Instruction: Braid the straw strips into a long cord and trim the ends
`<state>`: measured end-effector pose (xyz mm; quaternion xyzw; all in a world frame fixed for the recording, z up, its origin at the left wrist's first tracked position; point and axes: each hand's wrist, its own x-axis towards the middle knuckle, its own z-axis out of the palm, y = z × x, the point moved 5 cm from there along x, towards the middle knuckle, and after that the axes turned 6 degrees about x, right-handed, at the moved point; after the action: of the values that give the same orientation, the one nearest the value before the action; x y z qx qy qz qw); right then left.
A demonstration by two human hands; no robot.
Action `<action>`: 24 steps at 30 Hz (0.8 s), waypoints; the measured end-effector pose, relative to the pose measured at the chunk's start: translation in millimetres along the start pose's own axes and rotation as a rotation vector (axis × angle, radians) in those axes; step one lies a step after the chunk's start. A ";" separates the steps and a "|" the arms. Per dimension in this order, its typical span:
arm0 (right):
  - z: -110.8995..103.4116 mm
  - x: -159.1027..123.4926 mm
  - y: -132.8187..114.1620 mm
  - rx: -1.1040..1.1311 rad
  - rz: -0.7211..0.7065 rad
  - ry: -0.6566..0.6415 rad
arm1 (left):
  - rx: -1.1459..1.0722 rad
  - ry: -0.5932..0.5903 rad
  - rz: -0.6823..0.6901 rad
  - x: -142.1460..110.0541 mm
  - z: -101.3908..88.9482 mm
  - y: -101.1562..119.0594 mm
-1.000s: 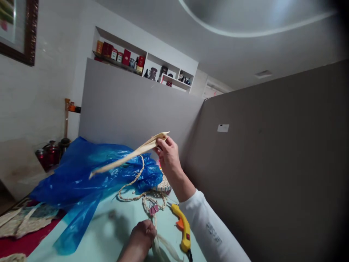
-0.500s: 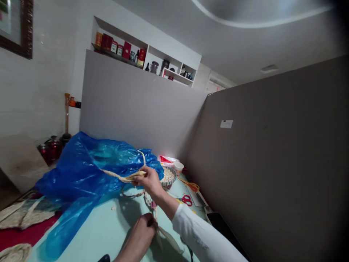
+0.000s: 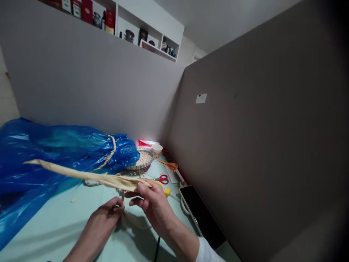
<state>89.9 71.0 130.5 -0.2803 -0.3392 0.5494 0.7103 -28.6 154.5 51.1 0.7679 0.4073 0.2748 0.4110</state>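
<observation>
My right hand [image 3: 158, 205] pinches a long, pale, twisted corn husk strip [image 3: 89, 177] near one end, between thumb and forefinger. The strip's free tip points left, over the blue plastic. My left hand [image 3: 102, 220] is closed just above the table, its fingertips pinching the end of a braided husk cord [image 3: 123, 203]. Loose pale husk [image 3: 136, 220] hangs below those fingers. Part of the cord is hidden behind the strip and my right hand. Another length of braid [image 3: 111, 154] lies across the blue plastic bag [image 3: 68, 143].
A round woven basket [image 3: 144, 160] and a paper cup [image 3: 157, 150] stand at the back. Red-handled scissors [image 3: 163, 179], orange-handled scissors [image 3: 171, 166] and a dark-screened phone [image 3: 203, 214] lie to the right on the pale green table [image 3: 54, 222]. Grey partitions [image 3: 109, 80] enclose the back and right.
The view has swung right. My right hand has come back toward me with the husk strip, which now stretches left in front of the bag. My left hand still pinches the braid.
</observation>
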 end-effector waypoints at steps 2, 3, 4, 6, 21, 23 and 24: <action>-0.5 -1.4 -2.4 -0.006 -0.017 -0.025 | -0.038 0.013 -0.031 -2.2 -1.6 0.8; -0.1 -2.3 -4.2 0.000 -0.027 -0.029 | -0.058 0.020 -0.048 -3.0 -2.1 0.9; 0.4 -3.2 -6.0 0.008 -0.035 -0.026 | -0.088 0.032 -0.065 -3.6 -2.7 0.5; 0.4 -4.8 -9.0 -0.001 -0.048 0.001 | -0.191 0.055 -0.098 -4.2 -3.6 -1.1; -15.1 -7.2 0.0 -1.080 -0.032 0.213 | -0.453 0.050 -0.195 -6.3 -2.6 0.2; -14.9 -7.7 -0.8 -1.176 -0.019 0.207 | -0.468 0.061 -0.179 -7.7 -4.6 10.0; -15.3 -7.6 -0.6 -1.212 -0.015 0.202 | -0.480 0.064 -0.182 -8.6 -5.4 13.7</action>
<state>101.2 63.1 120.3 -0.6824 -0.5243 0.2245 0.4571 -31.6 144.8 64.8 0.5994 0.4108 0.3495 0.5915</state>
